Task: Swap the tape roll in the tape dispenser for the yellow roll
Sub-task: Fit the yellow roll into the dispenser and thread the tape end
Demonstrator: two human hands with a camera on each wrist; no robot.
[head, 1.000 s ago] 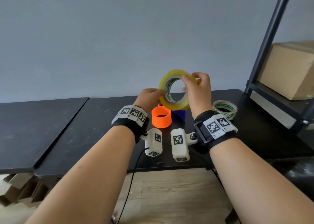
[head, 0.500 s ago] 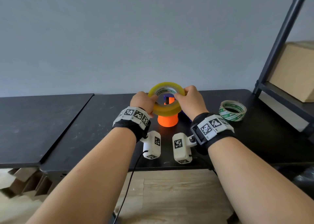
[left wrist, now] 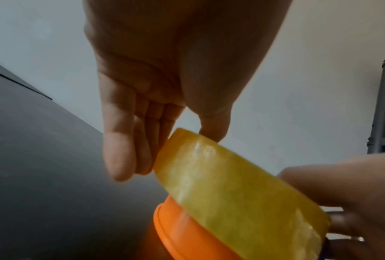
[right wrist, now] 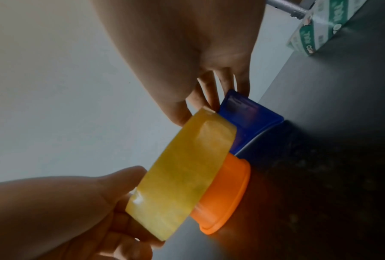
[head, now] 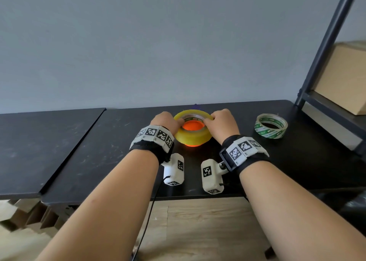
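**tapefan:** Hands on both sides of the hub right now. Going left to right: left hand [head: 165,121] sits just left of the orange hub [head: 191,126], thumb on top and fingers [left wrist: 120,149] down the outer wall, pinching the yellow roll [head: 192,135] at its left rim. The roll sits around the hub, partway down, hole facing up. From the wrist cams it looks tilted, not flat yet, and there's orange showing below it.

**rollguy:** And the other side?

**tapefan:** Right hand [head: 222,122] is just right of the hub, clamped on the roll's right rim the same way, thumb on top, fingers [right wrist: 209,91] down the outside. Behind the hub there's the blue part of the dispenser [right wrist: 249,121], touching the roll's far edge. Further right of the hub, well apart, a green-and-white roll [head: 271,126] lies flat on the black table [head: 99,142]. I'd guess that's the one that came out.

**rollguy:** So what's the next push hinge on?

**tapefan:** My read: the hub's axis is straight up, and the roll's axis leans off it. Both hands are equally near, one on each rim, so they'd need to level it and press straight down together, or it could bind on the hub.
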